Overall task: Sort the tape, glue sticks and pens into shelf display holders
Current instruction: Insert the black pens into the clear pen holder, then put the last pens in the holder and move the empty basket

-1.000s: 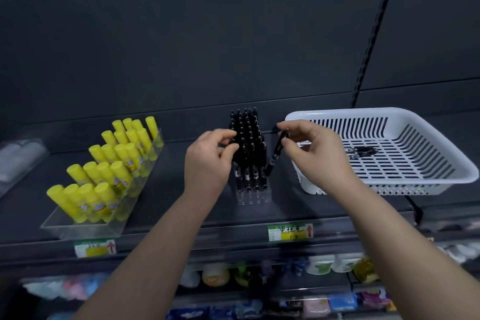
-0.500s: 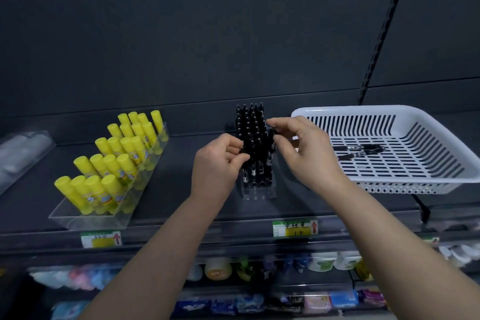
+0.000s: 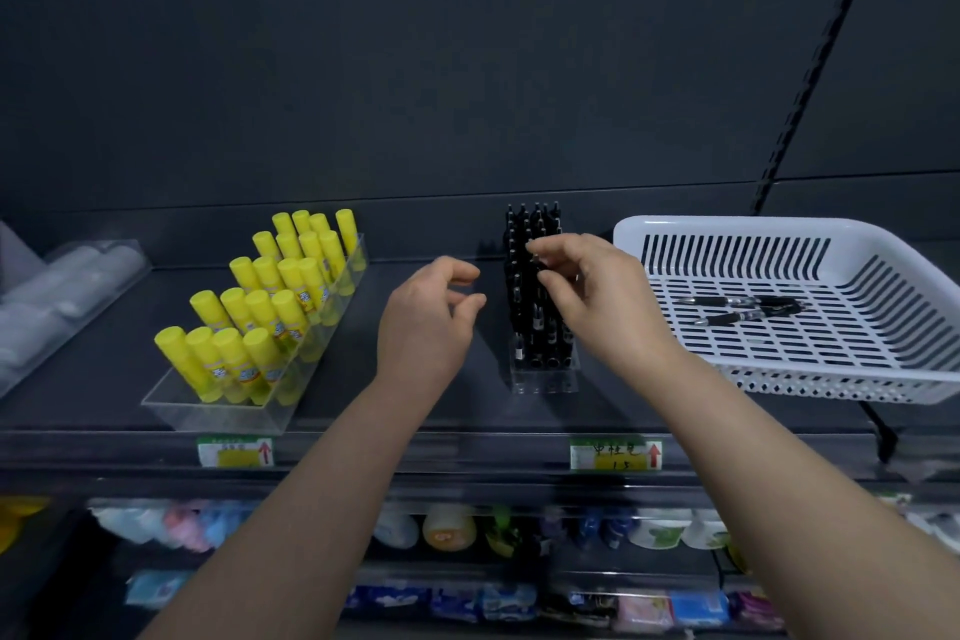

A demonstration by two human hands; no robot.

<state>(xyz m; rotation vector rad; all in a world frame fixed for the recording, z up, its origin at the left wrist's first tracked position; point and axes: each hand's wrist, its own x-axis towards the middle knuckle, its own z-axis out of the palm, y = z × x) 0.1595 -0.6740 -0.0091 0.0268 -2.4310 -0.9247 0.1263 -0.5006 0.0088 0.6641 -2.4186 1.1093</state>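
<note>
- Left the pale translucent tape rolls (image 3: 67, 286) lying in their clear plastic holder at the left edge of the dark shelf (image 3: 467, 405), untouched.
- Left the yellow cylindrical glue sticks (image 3: 270, 296) standing in rows in a clear acrylic tray (image 3: 218, 415) left of centre, reaching to the front edge. Looked fully sorted already.
- Drew the left hand (image 3: 426, 322) back off the pen block, where it had steadied the rows half a second earlier. Hung just left of the block with fingers loosely curled, thumb and forefinger apart, holding nothing.
- Seated the pen carried in a second earlier. No longer tilted beside the block but upright among the black plastic pens (image 3: 519, 234) packed into the small clear acrylic holder (image 3: 543, 377) at mid-shelf.
- Kept the right hand (image 3: 602, 301) at the block's top, thumb and forefinger pinched on the upper end of that newly seated pen (image 3: 536, 265), remaining fingers curled behind. Probably a last press before letting go.
- Left a few black-and-clear loose pens (image 3: 743, 309) lying flat on the floor of the white slotted plastic basket (image 3: 909, 390) at the shelf's right edge.
- Judged from all this: one more pen filed, only a handful left, and the next reach likely rightward into the basket.
</note>
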